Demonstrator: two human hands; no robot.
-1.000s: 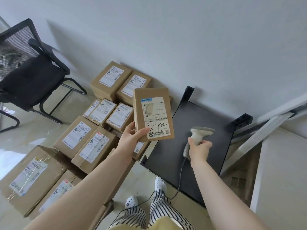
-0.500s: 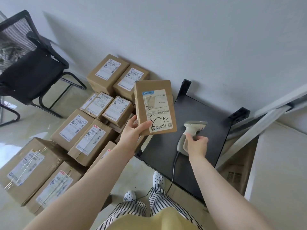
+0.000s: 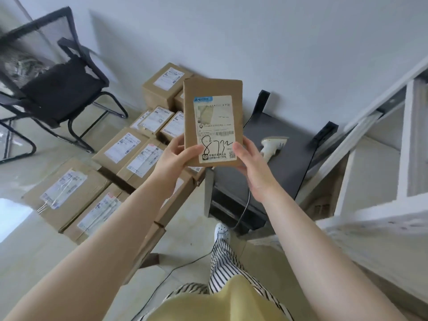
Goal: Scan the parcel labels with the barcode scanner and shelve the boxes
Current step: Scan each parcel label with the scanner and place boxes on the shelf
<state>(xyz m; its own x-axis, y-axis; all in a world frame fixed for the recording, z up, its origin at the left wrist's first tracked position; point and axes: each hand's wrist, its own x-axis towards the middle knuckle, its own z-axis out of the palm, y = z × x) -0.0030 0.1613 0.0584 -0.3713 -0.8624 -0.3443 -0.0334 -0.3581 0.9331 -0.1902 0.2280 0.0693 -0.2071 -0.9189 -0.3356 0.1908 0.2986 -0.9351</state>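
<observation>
The parcel (image 3: 213,121) is held upright in the air, label facing the camera, above the boxes (image 3: 120,156) piled on the floor. The left hand (image 3: 178,156) grips its lower left edge and the right hand (image 3: 250,163) its lower right edge. Further right, the scanner (image 3: 273,145) lies on the dark shelf (image 3: 289,163), near its back edge.

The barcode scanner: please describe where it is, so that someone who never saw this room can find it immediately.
Look at the dark grey metal stand against the white wall, to the right of the stacked cardboard parcels. The barcode scanner lies on its top, just beyond the right hand. It is the only cream-white, pistol-shaped thing there, and a thin cable runs from it.
</observation>
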